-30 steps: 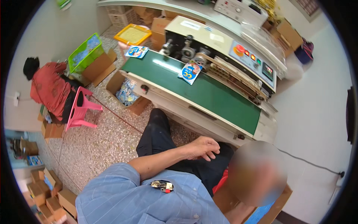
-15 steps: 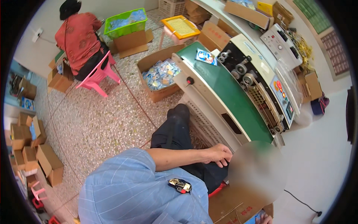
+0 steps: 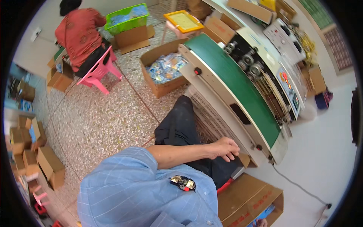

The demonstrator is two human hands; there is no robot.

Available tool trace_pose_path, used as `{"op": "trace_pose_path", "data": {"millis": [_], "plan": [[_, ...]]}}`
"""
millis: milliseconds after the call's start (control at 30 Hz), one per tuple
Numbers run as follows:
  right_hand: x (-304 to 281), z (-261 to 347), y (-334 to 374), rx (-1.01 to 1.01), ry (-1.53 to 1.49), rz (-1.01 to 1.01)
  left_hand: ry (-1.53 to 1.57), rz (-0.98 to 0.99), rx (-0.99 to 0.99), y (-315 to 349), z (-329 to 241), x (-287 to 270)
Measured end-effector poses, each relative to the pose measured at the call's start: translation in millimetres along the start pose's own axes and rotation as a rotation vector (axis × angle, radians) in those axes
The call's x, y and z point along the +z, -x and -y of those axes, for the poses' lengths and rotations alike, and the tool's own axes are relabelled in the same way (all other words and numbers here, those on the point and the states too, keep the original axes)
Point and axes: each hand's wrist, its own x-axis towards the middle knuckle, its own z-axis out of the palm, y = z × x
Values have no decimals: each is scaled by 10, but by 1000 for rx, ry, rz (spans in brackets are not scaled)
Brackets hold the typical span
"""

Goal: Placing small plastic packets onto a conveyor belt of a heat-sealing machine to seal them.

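My left hand (image 3: 224, 149) hangs over my thigh, beside the near side of a green-belted conveyor machine (image 3: 242, 89). Its fingers are loosely bent and apart, with nothing in them. At the lower edge, my right hand (image 3: 260, 223) reaches into an open cardboard carton (image 3: 242, 202) with red print. Only some of its fingers show, against blue packets (image 3: 266, 212); what they grip, if anything, is cut off. No packet lies on the visible belt.
A carton (image 3: 159, 87) full of blue-white packets stands at the belt's far end. Beyond are a green crate (image 3: 126, 20) and a yellow-framed tray (image 3: 183, 21) on a stool. Someone in red (image 3: 80, 38) sits on a pink chair (image 3: 99, 73). A cable (image 3: 298, 183) runs along the right.
The packet at the belt's far end is gone from the belt. My right hand has shifted slightly left and lower in the carton. My left hand has barely moved.
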Motion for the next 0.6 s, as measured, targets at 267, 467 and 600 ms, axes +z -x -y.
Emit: {"op": "trace_pose_path", "data": {"millis": [267, 467, 600], "plan": [[-49, 269, 85, -112, 290, 426, -12, 53, -113, -170, -58, 145], [-127, 339, -9, -46, 215, 280, -236, 14, -209, -381, -101, 298], [-92, 535, -31, -4, 388, 214, -233, -12, -202, -503, -103, 435]]}}
